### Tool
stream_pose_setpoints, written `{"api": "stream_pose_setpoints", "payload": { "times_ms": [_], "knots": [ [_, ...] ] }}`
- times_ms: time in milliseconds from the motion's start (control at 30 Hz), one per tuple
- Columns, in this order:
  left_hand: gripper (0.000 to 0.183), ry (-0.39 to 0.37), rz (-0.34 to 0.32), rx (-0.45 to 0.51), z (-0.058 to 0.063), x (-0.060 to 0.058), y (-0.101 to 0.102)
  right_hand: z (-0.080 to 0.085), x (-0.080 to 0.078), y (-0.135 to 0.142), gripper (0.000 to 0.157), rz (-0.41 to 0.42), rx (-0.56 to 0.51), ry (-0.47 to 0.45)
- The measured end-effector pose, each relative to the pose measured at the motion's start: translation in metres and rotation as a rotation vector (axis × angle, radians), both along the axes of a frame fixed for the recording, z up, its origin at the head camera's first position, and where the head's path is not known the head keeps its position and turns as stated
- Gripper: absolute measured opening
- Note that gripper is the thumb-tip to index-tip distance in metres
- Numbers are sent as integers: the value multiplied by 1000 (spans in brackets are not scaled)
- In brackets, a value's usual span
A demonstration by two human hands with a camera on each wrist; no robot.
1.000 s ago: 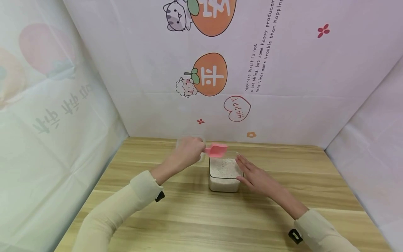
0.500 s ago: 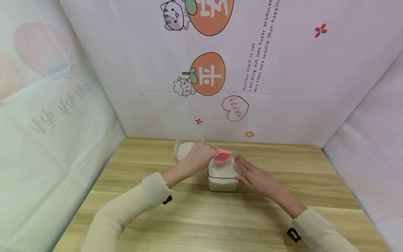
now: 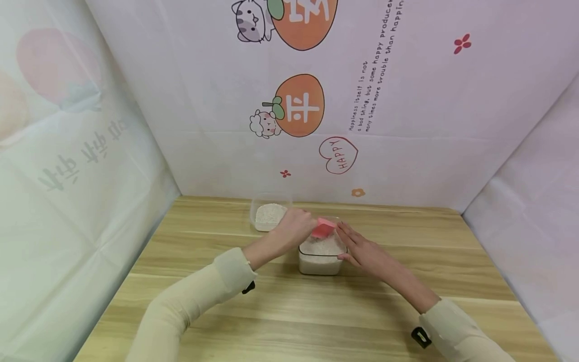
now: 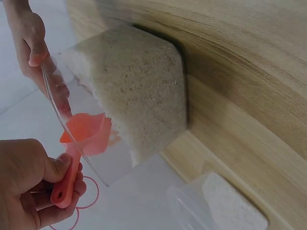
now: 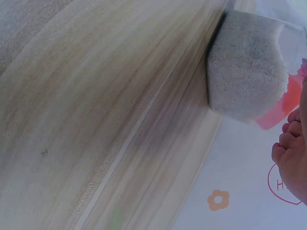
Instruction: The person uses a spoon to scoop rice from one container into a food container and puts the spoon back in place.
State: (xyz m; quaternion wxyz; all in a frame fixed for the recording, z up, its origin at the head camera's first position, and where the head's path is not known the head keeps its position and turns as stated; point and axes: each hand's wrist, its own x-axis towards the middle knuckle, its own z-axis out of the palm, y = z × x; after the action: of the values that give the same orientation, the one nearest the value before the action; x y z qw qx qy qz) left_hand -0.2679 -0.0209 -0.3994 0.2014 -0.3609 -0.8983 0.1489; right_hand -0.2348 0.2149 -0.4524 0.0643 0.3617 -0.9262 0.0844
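Note:
A clear square container [image 3: 320, 266] of white rice [image 4: 139, 76] stands on the table. My left hand [image 3: 294, 224] grips the handle of a pink scoop [image 3: 323, 229] over the container's far half. In the left wrist view the scoop's bowl [image 4: 88, 134] sits inside the rim, close to the rice, with the thumb and fingers of the left hand [image 4: 29, 184] around the handle. My right hand [image 3: 368, 254] rests against the container's right side, its fingers fairly straight along the rim and its thumb at the near corner.
A second, more see-through box [image 3: 270, 226] with some white rice stands behind and left of the container. The wooden table [image 3: 271, 322] meets a printed white cloth wall [image 3: 407, 166] at the back, with cloth walls at both sides.
My left hand has carried the scoop rightward from the left rim into the container and tipped its bowl downward. The second box has come into view behind it. The right hand stays in place.

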Motion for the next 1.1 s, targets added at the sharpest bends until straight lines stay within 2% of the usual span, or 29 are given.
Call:
{"api": "stream_pose_setpoints", "payload": {
  "times_ms": [100,333,533,700,833,933,1100],
  "knots": [
    [26,5,-14,-27,0,-1,3,-1,0,0,70,0,4,10],
    [30,54,-131,-119,3,-3,5,-3,0,2,71,11,-20,48],
    [29,44,-204,-180,6,-3,5,-3,0,2,70,17,-29,40],
    [28,32,-239,-204,12,0,1,-3,0,1,70,23,-33,22],
    [29,42,-246,-207,17,3,-3,-5,-1,1,70,21,-27,26],
    [30,18,-227,-202,19,5,-6,-5,-2,1,70,20,-31,32],
    [28,-145,-138,-159,18,7,-2,-4,-3,1,70,22,-28,33]
  ]
}}
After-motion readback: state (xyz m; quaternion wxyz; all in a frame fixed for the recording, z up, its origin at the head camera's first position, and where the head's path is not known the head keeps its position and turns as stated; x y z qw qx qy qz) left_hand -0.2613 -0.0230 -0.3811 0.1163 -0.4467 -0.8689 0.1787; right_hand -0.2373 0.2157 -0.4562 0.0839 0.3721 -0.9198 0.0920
